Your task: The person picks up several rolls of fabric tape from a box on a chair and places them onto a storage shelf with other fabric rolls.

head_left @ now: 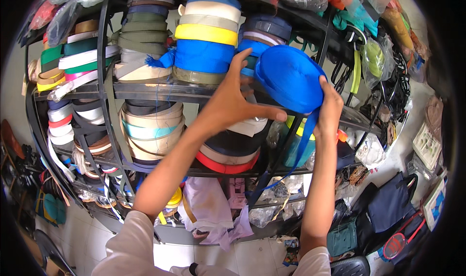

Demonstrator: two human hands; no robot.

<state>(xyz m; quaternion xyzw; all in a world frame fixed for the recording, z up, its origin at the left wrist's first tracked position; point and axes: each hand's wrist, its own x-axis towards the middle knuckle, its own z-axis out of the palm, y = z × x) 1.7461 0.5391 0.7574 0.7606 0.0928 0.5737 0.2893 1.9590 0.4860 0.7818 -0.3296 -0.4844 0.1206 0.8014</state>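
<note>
A roll of blue webbing (291,77) is held up in front of the shelf by my right hand (330,103), which grips its right edge with the thumb near the top rim. From the roll's underside a loose blue tail hangs down past my right wrist. My left hand (240,91) is raised to the left of the roll, fingers and thumb spread apart, with nothing in it. Just behind that hand stands a stack of webbing rolls (206,52) in blue, yellow, grey and cream. Part of a darker stack (267,28) is hidden behind the blue roll.
The black metal shelf (160,92) carries several stacks of coloured webbing rolls. Lower down sit beige rolls (153,130) and a red-edged stack (228,159). A pale cloth (206,203) hangs below. Dark bags (391,203) lie at the right on a tiled floor (213,256).
</note>
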